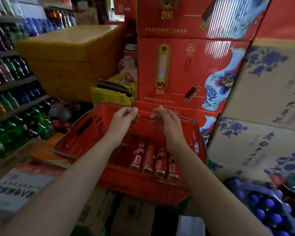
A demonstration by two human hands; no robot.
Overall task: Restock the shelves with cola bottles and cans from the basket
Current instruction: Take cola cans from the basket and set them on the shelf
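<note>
At centre frame, low: red plastic basket (85,128), resting on stacked cartons, tipped a little toward the viewer. Wire handle lies folded down along the rim.

Inside it, toward 6 o'clock: four red cola cans (153,160) on their sides, side by side and touching, tops pointing at the near wall. No bottles can be made out in the basket; its floor at 9 o'clock is in shadow.

Left hand (124,117) is over the far rim at 12 o'clock of the basket, fingers loosely curled, thumb and forefinger nearly meeting, nothing visible between them. Right hand (166,119) is just beside it, apart, palm facing left, fingers slack and bent, holding nothing. Neither touches the cans.

At 9 to 10 o'clock of the scene: shelves (13,83) full of upright drink bottles, blurred. At 11: plain brown cartons (71,53). At 12 to 1: red printed cartons (177,65), stacked behind the basket. At 3: blue-flowered cartons (266,92). At 5: shrink-wrapped pack of blue-capped bottles (266,206).
</note>
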